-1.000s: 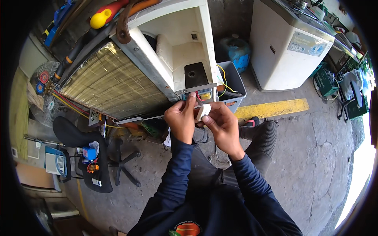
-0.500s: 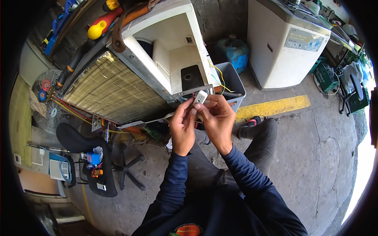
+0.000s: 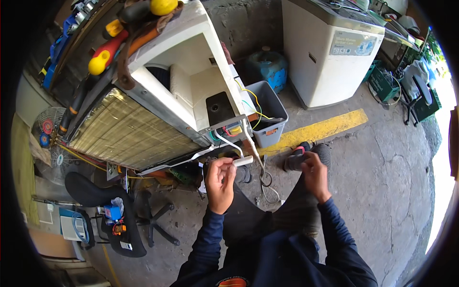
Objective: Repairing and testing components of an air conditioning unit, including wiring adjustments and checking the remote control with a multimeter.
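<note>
My left hand [image 3: 220, 184] pinches a small white rectangular connector block [image 3: 243, 161] between thumb and fingers. A white cable [image 3: 229, 142] runs from it up to an opening in the appliance's metal edge, where coloured wires [image 3: 233, 130] show. Apart from it, my right hand [image 3: 315, 177] hovers over my right knee with its fingers curled in; whether anything is inside them is hidden. The appliance, an air conditioner unit with a white housing [image 3: 191, 57] and a finned coil [image 3: 134, 126], stands in front of me. A pale cord [image 3: 258, 158] hangs from its corner to the floor.
Behind the unit stand a grey bin [image 3: 273, 115], a blue tank [image 3: 267, 67] and a white washing machine [image 3: 334, 62]. Screwdrivers [image 3: 107, 55] lie at the upper left. A black office chair [image 3: 98, 191] with things on its seat is at the left.
My right hand has let go of the connector block and moved right and down to my knee. My left hand has lowered the block away from the unit's edge, and the view has shifted.
</note>
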A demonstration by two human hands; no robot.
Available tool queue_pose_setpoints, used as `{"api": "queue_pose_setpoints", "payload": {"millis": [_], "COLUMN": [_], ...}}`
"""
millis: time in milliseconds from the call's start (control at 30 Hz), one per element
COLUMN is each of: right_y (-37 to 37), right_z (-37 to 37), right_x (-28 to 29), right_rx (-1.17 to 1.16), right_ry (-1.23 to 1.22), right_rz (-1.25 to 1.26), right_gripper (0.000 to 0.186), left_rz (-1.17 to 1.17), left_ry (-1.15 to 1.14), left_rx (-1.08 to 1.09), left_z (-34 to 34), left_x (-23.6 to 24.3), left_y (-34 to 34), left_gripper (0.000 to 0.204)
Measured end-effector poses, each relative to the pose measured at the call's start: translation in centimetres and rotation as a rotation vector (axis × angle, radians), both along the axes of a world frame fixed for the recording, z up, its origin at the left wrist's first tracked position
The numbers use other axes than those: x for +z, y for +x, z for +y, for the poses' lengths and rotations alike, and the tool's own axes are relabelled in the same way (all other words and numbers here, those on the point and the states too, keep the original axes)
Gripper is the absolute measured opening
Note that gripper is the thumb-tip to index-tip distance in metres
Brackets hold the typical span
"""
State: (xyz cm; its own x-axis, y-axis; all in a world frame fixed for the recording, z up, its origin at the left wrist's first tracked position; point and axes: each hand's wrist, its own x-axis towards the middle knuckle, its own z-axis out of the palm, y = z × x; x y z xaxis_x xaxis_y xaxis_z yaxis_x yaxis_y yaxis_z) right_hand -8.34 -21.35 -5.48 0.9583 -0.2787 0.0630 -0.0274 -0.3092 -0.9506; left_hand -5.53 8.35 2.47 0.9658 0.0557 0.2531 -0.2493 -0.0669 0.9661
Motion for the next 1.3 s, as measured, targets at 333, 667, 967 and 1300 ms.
{"api": "queue_pose_setpoints", "payload": {"millis": [333,667,967,1300], "right_y": [2.2,9.0,11.2,12.8], "right_z": [-6.5,-4.2,-7.7,-10.3], "right_x": [-0.8,-10.3,-12.9,-10.8], "right_rx": [0.109,-0.011,0.121,0.046], "right_ry": [-0.514,-1.285,-0.928,-0.983], "right_rz": [-0.022,-0.045,0.116,0.788], "right_gripper": [0.030,0.017,0.021,0.059], "left_rz": [0.268,0.485,0.420,0.562], "left_ry": [0.422,0.802,0.636,0.709], "left_rx": [0.167,0.292,0.335,0.284], "left_z": [9.0,9.7,13.3,9.2], "left_x": [-10.3,-16.9,-26.0,-26.9], "left_y": [-1.5,1.1,9.6,13.5], "left_gripper": [0.025,0.117,0.101,0.046]}}
